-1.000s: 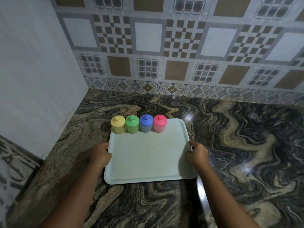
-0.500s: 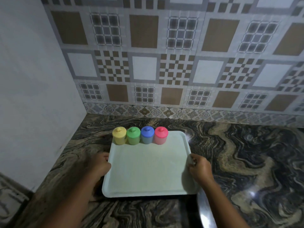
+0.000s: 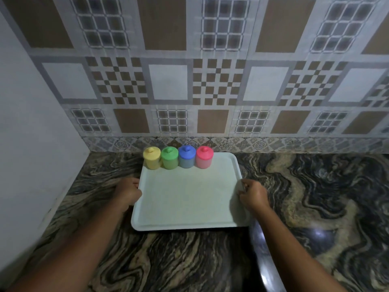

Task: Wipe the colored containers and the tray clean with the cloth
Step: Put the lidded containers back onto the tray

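— Since every lid is on, can you tell what the containers hold?

— No. The yellow container [image 3: 152, 158], green container [image 3: 169, 158], blue container [image 3: 186, 157] and pink container [image 3: 203, 157] stand upright in a row along the far edge of the tray [image 3: 187, 199], toward its left corner. Each one touches its neighbour. Each carries a knobbed lid of its own colour, so the insides are hidden.

— And the tray itself?

— It is pale and square with rounded corners. It lies flat on the marbled bench [image 3: 315, 197], near the corner where the tiled wall [image 3: 210, 81] meets the plain wall [image 3: 31, 123].

— What about the hands?

— The left hand [image 3: 128, 191] grips the left rim about halfway along, knuckles up and fingers curled, with their tips out of sight at the rim. The right hand [image 3: 253, 193] holds the right rim opposite, fingers bent over the edge. Its thumb is hard to make out.

— Is anything cut off or unclear?

— Both forearms run out of the bottom of the view, and the left one is blurred. A glare patch on the bench to the right of the right forearm washes out the stone pattern. I cannot identify the dark glossy strip beside that forearm.
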